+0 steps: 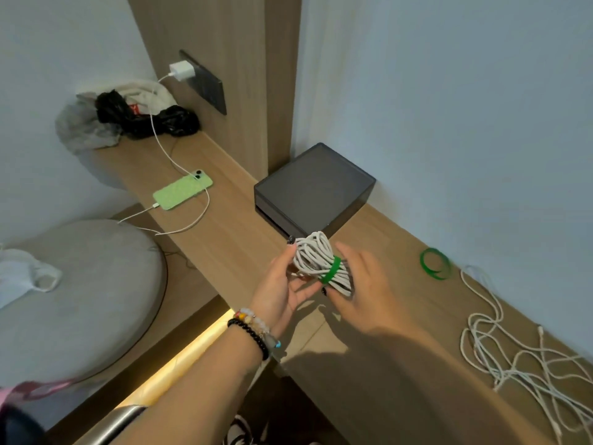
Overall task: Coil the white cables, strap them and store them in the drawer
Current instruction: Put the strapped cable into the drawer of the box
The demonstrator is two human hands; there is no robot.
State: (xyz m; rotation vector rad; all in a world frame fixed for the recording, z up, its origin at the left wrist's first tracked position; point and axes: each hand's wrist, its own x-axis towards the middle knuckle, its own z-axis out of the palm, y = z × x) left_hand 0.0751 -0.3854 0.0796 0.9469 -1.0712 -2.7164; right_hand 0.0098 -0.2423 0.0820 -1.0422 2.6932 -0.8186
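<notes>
Two forearms reach in from the bottom edge, the left one ringed with bead bracelets (255,329). Above the wooden tabletop (231,239), the left hand (282,284) and right hand (362,290) hold a coil (316,261) of white cable between them. A green strap (330,270) is wrapped around the coil's middle. The left hand's thumb and fingers curl round the coil's near-left side; the right hand's fingers close on its right side, next to the strap, with the back of the hand toward the camera.

Just beyond the coil, a dark box (314,184) sits against the wall, its front near the upper loops of the coil. Whether it has a drawer cannot be told from this angle.

To the right, a spare green strap (434,263) lies looped on the tabletop near the wall. Further right and closer to the camera, loose cables (513,358) sprawl in a white tangle along the tabletop, well apart from the hands.

To the left, a green phone (182,191) lies face down, its cord running up to a white charger (182,71) plugged into a wall socket. Behind it, black and grey bags (128,118) are heaped in the corner. A grey cushion (80,300) sits below the tabletop at left.
</notes>
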